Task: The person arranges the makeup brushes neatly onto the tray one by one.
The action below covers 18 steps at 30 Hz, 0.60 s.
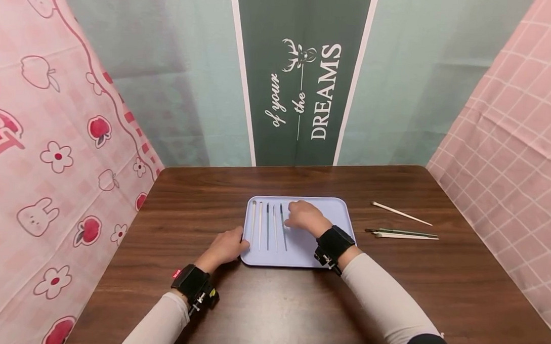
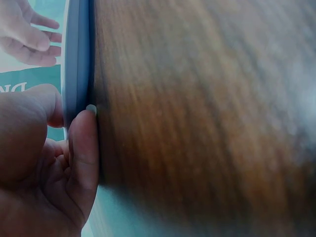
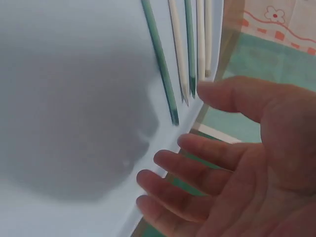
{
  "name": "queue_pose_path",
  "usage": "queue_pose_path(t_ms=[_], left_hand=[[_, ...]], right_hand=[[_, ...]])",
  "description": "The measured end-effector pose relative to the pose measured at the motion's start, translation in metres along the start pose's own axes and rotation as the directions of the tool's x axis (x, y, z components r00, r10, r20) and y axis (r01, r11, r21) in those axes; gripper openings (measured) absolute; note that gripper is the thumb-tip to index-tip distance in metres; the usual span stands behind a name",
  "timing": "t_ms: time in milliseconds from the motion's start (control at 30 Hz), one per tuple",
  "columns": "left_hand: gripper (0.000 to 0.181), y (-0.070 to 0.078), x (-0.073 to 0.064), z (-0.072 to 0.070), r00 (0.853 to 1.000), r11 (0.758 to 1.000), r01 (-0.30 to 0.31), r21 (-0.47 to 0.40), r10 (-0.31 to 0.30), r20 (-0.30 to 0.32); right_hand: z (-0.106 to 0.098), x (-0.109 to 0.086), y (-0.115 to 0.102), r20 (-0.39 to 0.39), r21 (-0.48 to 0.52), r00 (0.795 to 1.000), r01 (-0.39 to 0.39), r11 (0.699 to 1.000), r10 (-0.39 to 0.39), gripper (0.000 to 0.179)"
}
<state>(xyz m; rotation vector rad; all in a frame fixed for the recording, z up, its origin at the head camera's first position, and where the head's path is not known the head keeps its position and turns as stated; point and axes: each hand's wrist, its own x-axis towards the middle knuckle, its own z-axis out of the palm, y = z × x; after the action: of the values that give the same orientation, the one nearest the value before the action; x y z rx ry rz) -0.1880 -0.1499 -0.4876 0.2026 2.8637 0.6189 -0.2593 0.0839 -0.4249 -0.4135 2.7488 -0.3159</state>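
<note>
A pale lavender tray point(image 1: 309, 256) lies on the table with several thin paintbrushes side by side on its left part. Light-handled and green-handled ones are mixed, and the rightmost is a green paintbrush point(image 1: 283, 228). At the tray's left edge my left hand point(image 1: 226, 247) grips the rim between thumb and fingers; the left wrist view shows this hand point(image 2: 44, 163) close up. Over the tray, just right of the green paintbrush, hovers my right hand point(image 1: 307, 217). Its fingers are spread and hold nothing in the right wrist view, where the green paintbrush point(image 3: 162, 66) lies apart from the fingertips point(image 3: 190, 140).
To the right of the tray, a light-handled paintbrush point(image 1: 401, 213) lies alone at a slant on the brown wooden table point(image 1: 188, 204). Nearer the front is a small bunch of paintbrushes point(image 1: 405, 235). Fabric curtains stand behind the table and on both sides.
</note>
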Motion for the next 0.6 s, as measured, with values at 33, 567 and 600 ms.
queue_pose_path(t_ms=[33,567,600], left_hand=[[0.017,0.000,0.000,0.000,1.000,1.000,-0.001,0.001,0.001,-0.001],[0.017,0.001,-0.002,-0.001,1.000,1.000,0.005,0.009,-0.005,-0.011],[0.017,0.001,-0.002,-0.001,1.000,1.000,0.004,0.011,-0.004,-0.011]], right_hand=[[-0.001,-0.002,0.002,0.012,-0.010,1.000,0.002,1.000,-0.002,0.042],[-0.009,-0.034,0.038,0.013,0.007,1.000,0.006,1.000,-0.006,0.058],[-0.009,-0.035,0.040,0.011,0.008,1.000,0.006,1.000,-0.006,0.058]])
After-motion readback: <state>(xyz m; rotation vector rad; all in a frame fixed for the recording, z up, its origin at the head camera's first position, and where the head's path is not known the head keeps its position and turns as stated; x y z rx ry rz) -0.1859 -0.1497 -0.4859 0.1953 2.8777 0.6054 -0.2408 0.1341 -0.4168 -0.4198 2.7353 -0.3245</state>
